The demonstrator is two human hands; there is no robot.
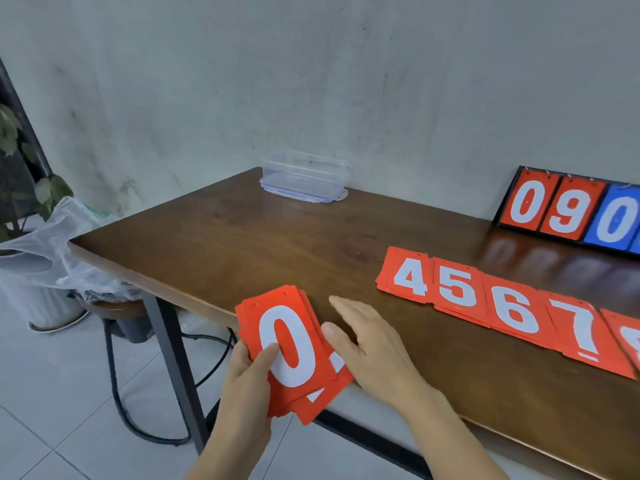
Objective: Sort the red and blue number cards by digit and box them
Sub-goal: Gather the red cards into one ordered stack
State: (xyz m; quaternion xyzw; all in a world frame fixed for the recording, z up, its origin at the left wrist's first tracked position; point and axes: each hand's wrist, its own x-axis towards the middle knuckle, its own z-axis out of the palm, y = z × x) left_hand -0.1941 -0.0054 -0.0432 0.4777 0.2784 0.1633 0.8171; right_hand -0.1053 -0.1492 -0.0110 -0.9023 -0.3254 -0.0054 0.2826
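1. At lower centre, a red card stack (294, 348) is clasped in the left grip (249, 372).
2. The right grip (370, 344) is spread flat, empty, just beside it.
3. A row of red cards (485, 299) is laid on the tabletop (242, 237), right.

A dark wooden table (242, 237) on black metal legs (176, 368) stands against a mottled grey wall (346, 81), its corner pointing left over a floor (52, 393) of pale tiles. Just beside that corner a crumpled translucent plastic bag (52, 244) lies over a white ribbed pot (45, 303), with a leafy plant (14, 133) rising behind it at the left edge. A round stool (114, 308) sits partly under the table, and a black cable (121, 403) loops across the tiles below.
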